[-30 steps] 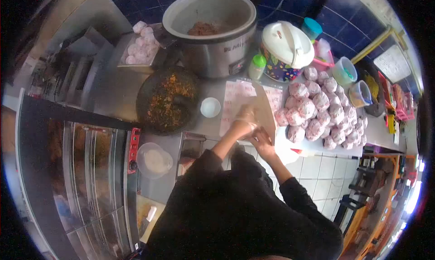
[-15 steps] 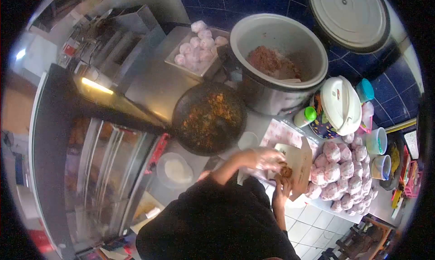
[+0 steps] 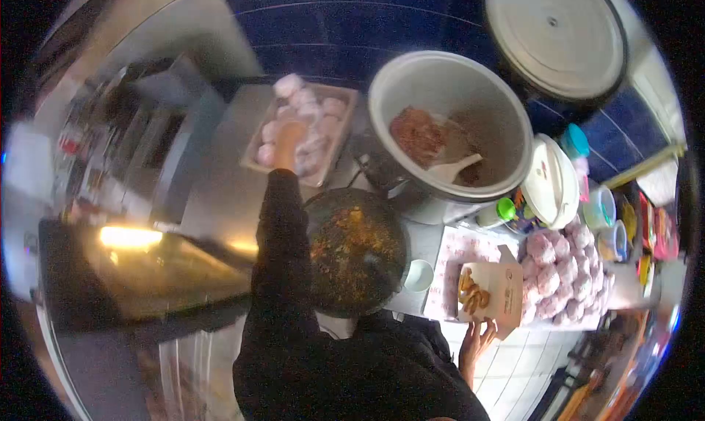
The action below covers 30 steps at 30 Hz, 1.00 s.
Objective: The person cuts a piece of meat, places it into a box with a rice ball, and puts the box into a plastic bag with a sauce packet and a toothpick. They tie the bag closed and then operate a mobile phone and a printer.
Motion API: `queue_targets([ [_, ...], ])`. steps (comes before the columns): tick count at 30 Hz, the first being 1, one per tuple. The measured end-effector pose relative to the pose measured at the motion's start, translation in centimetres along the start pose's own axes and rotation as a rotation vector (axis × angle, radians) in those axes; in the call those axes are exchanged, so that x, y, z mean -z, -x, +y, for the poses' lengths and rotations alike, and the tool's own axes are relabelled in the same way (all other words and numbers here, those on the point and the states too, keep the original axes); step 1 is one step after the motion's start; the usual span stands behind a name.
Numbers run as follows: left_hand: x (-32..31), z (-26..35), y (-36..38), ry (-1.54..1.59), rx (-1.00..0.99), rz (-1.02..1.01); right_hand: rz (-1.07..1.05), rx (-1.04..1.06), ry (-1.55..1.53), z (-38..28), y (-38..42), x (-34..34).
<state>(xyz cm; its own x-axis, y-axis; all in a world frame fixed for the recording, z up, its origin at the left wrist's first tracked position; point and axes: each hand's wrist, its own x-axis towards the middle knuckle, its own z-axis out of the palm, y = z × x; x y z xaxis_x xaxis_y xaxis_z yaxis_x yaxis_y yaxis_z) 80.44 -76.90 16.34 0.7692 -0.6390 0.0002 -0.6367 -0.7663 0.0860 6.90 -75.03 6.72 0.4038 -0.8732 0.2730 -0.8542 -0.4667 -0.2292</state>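
Note:
My left hand [image 3: 292, 131] reaches into a rectangular tray [image 3: 248, 159] of paper-wrapped round bundles [image 3: 288, 85]. Its fingers are blurred among the bundles, so their grip does not show. Far to the right, my right hand [image 3: 477, 342] holds the lower edge of an open cardboard food box [image 3: 507, 292]. Brown fried pieces [image 3: 474, 292] lie inside the box, which rests on a stack of printed wrapping paper [image 3: 444, 263].
A dark round pan [image 3: 360, 252] of browned food sits between my arms. Behind stands a large rice cooker [image 3: 378, 109] containing brownish rice and a white paddle [image 3: 455, 168]. More wrapped bundles [image 3: 562, 274] are piled right of the box; a small white bowl [image 3: 419, 275] is near the pan.
My left hand has left the box and swung up and left into the tray. The box now shows several fried pieces. My right hand stays at the box, and the view has shifted.

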Motion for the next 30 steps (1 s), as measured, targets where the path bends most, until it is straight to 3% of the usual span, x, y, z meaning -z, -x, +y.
queue_targets([
  [10,-4.3,1.6,-4.8,-0.073,-0.187,0.06,0.165,-0.476,-0.167,-3.2,0.2,0.8],
  [12,-4.1,1.9,-5.2,-0.075,-0.179,0.081,0.176,-0.589,-0.377,-3.3,0.2,0.2],
  [17,-4.2,0.9,-5.3,-0.006,-0.188,0.168,0.177,-0.629,-0.593,-1.9,0.9,-1.1],
  [21,-2.8,-2.4,-4.2,0.222,-0.234,0.325,0.22,-0.679,-0.744,-1.6,1.0,-2.0],
  [23,-1.6,-5.3,-2.7,0.387,-0.311,0.447,0.263,-0.931,-0.978,-1.6,0.8,-2.7],
  [25,-0.4,-8.1,0.7,0.508,-0.423,0.595,0.219,-1.029,-0.976,-1.2,-0.2,-2.8],
  [27,6.6,3.7,13.4,1.4,0.171,0.697,0.178,-1.204,-1.1,-2.0,-1.9,-1.1],
  [29,5.9,0.0,16.1,1.253,-0.368,0.251,0.107,-1.181,-1.001,-1.0,-2.5,-1.2],
  [30,8.0,5.0,19.9,0.84,-0.656,0.354,0.071,-1.144,-0.913,-0.5,-2.6,-1.9],
])
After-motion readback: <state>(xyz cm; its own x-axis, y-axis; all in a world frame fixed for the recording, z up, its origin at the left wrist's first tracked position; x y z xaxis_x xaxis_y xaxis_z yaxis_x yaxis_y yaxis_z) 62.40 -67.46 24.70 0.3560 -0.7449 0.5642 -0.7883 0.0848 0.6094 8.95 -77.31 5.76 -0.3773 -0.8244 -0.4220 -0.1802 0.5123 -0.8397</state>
